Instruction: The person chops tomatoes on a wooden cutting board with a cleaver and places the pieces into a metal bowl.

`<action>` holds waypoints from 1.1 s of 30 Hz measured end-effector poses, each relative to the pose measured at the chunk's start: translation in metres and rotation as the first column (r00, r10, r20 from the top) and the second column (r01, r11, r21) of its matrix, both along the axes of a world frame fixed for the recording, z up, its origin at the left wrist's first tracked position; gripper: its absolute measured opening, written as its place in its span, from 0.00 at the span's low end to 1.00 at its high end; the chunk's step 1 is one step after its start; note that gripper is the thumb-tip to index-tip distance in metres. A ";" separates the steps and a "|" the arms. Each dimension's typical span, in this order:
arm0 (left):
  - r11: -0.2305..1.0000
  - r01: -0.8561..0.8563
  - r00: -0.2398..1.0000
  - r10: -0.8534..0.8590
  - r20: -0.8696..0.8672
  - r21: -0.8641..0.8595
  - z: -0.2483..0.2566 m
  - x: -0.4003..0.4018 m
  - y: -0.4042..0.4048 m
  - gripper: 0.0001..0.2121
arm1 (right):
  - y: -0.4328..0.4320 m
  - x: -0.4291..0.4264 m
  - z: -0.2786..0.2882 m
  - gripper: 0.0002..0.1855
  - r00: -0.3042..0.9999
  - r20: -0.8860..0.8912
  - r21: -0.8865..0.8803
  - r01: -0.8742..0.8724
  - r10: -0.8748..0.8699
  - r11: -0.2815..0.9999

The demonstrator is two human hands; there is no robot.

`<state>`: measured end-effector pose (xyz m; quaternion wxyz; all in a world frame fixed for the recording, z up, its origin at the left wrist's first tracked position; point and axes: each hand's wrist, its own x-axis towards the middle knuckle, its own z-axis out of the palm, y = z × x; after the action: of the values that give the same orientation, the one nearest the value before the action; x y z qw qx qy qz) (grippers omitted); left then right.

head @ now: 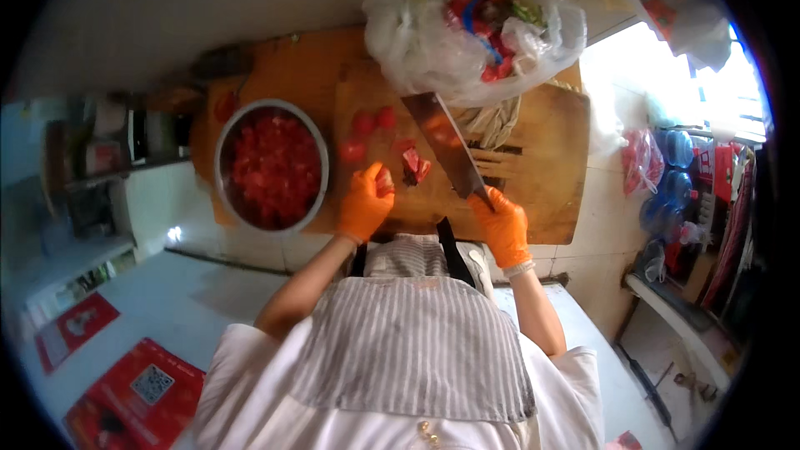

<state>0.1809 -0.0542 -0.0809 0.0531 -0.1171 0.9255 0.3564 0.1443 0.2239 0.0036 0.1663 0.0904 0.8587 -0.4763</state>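
Note:
My left hand, in an orange glove, holds a piece of tomato over the wooden cutting board. My right hand, gloved the same way, grips the handle of a cleaver, its wide blade pointing up and left over the board. Between the hands lie cut red and whitish pieces, probably tomato. Several round tomatoes sit farther left on the board. Left of them stands a round metal bowl holding a heap of chopped red pieces.
A plastic bag with mixed scraps and wrappers sits at the board's far edge. Beside the blade lies a crumpled beige cloth or glove. Far right are blue plastic water jugs and a red-filled bag.

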 end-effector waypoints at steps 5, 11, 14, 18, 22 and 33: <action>1.000 0.011 0.996 -0.011 0.094 0.000 -0.027 0.009 0.016 0.26 | -0.024 0.033 0.004 0.18 0.961 0.178 0.231 -0.249 0.210 0.941; 0.782 -0.430 0.893 0.294 0.342 0.451 -0.046 0.008 0.017 0.22 | -0.037 0.044 0.000 0.19 0.936 0.245 0.267 -0.316 0.253 0.910; 0.737 -0.536 0.837 0.402 0.371 0.411 -0.037 0.012 0.033 0.15 | -0.040 0.055 -0.011 0.19 0.952 0.194 0.269 -0.282 0.235 0.921; 0.257 -0.696 0.697 0.465 0.546 0.670 -0.036 0.013 0.052 0.10 | -0.043 0.067 -0.004 0.20 0.927 0.141 0.368 -0.374 0.347 0.851; 0.210 -0.758 0.595 0.611 0.523 0.617 -0.034 0.015 0.069 0.07 | -0.028 0.082 -0.010 0.21 0.879 0.251 0.464 -0.477 0.405 0.747; 0.197 -0.664 0.674 0.574 0.464 0.721 -0.063 0.025 0.060 0.08 | -0.052 0.051 -0.038 0.19 0.901 0.206 0.390 -0.433 0.382 0.813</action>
<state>0.2058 0.0062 -0.1443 -0.0020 -0.4519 0.4904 0.7452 0.1948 0.1719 -0.0347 0.2913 -0.0337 0.9294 -0.2240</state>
